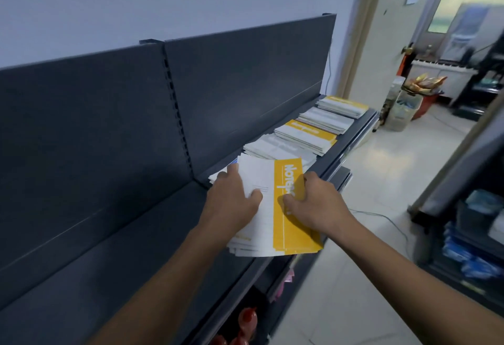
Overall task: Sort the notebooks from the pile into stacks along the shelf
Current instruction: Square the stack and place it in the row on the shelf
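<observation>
A pile of white-and-yellow notebooks [268, 208] lies on the dark grey shelf [131, 249] just in front of me. My left hand [231, 200] rests on the white half of the top notebook, fingers curled over its left edge and thumb pressing the cover. My right hand [316, 202] pinches the yellow band of that same notebook at its right edge. Farther along the shelf lie several neat stacks: one white-topped [275, 149], one yellow-banded [305, 136], another white-topped [324, 119] and a last yellow-banded stack [343, 106] at the far end.
The shelf's upright back panel [231, 85] runs along the left. Lower shelves hold red items [246, 320]. To the right is pale tiled floor [381, 181], a dark rack with blue packs [469, 249], and a doorway with bins [403, 110] beyond.
</observation>
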`<state>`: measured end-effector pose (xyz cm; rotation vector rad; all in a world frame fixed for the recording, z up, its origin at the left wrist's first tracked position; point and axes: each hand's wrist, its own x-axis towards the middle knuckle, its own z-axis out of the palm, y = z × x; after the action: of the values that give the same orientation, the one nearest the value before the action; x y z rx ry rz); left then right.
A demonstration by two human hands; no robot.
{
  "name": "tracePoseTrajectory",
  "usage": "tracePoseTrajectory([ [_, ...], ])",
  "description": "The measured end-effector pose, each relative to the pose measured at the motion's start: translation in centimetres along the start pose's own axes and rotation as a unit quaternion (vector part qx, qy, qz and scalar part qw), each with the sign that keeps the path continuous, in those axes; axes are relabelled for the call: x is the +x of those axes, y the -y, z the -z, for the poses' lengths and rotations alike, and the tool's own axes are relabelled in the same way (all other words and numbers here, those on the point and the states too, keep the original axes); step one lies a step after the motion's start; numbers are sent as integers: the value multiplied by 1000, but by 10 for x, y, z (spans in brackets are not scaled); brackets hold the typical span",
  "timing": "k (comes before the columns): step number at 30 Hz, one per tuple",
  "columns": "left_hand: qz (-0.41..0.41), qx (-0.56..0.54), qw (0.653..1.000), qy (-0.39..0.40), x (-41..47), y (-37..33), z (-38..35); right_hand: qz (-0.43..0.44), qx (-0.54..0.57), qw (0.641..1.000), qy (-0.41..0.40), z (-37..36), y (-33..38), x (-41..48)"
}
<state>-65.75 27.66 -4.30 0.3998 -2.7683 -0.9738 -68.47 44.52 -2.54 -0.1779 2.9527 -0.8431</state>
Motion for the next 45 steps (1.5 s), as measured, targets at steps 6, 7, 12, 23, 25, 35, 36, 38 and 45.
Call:
tracePoseTrajectory([
  [6,-21,5,1000,-2,64,-24,-34,-16,11,1000,-2,13,-28,68],
  [7,-20,6,1000,-2,72,-29,-40,-18,17,1000,1,16,-34,78],
  [12,-3,3,1000,14,109,-56,-74,-12,21,1000,15,29,-69,127],
  [23,53,15,998,-32,176,-145,-162,35,53,997,48,87,-164,234],
  [25,58,15,998,-37,183,-157,-173,38,54,996,60,94,-178,246],
  [35,73,-6,994,-77,229,-193,-206,74,75,991,83,115,-210,315],
  [36,78,-10,994,-79,234,-194,-210,77,74,990,88,115,-211,323],
  [38,92,-13,992,-83,245,-194,-215,76,66,990,100,113,-211,340],
  [45,158,-14,982,-99,299,-186,-240,101,33,986,127,104,-207,415],
])
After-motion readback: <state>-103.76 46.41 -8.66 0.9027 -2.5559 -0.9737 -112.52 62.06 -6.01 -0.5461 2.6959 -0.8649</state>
